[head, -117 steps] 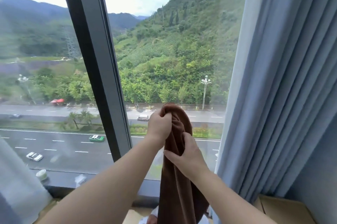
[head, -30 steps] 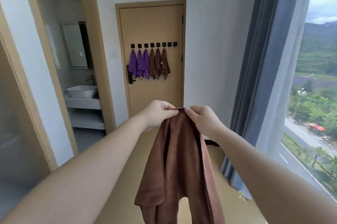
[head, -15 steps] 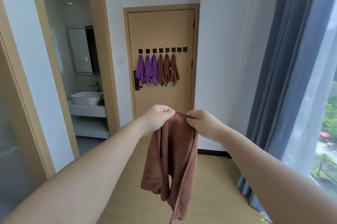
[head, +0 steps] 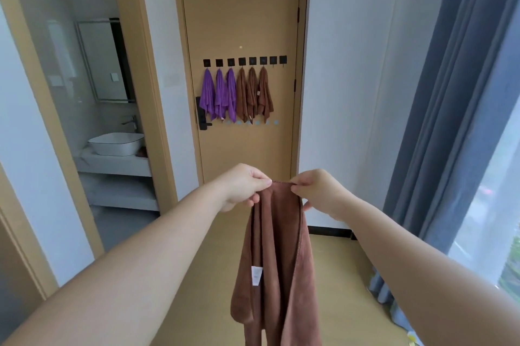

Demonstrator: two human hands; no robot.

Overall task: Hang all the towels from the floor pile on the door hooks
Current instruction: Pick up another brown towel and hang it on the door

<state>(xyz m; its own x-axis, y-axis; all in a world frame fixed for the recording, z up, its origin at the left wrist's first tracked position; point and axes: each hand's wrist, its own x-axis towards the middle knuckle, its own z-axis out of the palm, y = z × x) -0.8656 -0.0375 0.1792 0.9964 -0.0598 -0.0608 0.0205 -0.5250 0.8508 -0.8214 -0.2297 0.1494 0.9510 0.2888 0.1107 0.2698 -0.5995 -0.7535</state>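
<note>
Since half a second ago the door (head: pixel 247 22) has grown a little larger in view and its hooks (head: pixel 242 61) sit higher in the frame. The held towel (head: pixel 277 255) now hangs straighter and narrower, and a white label (head: pixel 256 275) has come into sight on its left fold. A few seconds back the view faced the window (head: pixel 502 190); now it faces the door.

The left hand (head: pixel 244 188) and right hand (head: pixel 318 190) are held out side by side at mid-frame, near each other but not touching. Each grip is clenched on the towel's top hem. Thumb and curled fingers pinch it, and a short stretch of hem is drawn taut between the two hands. The brown towel drops from there in long folds and runs out past the bottom edge of the frame.

Eight black square hooks run in a row across the door. From the left, three carry purple towels (head: pixel 220 96), the next three carry brown towels (head: pixel 252 93), and the last two are bare. A black handle (head: pixel 202 113) sits at the door's left edge, just beside the purple towels. A line of pale blue dots (head: pixel 257 122) runs under the hung towels.

At the left an opening shows a white sink (head: pixel 116 143) on a tabletop (head: pixel 112 162), with a mirror (head: pixel 104 61) above. At the right a blue curtain (head: pixel 450 120) hangs beside the window. The floor (head: pixel 337 261) is tan.
</note>
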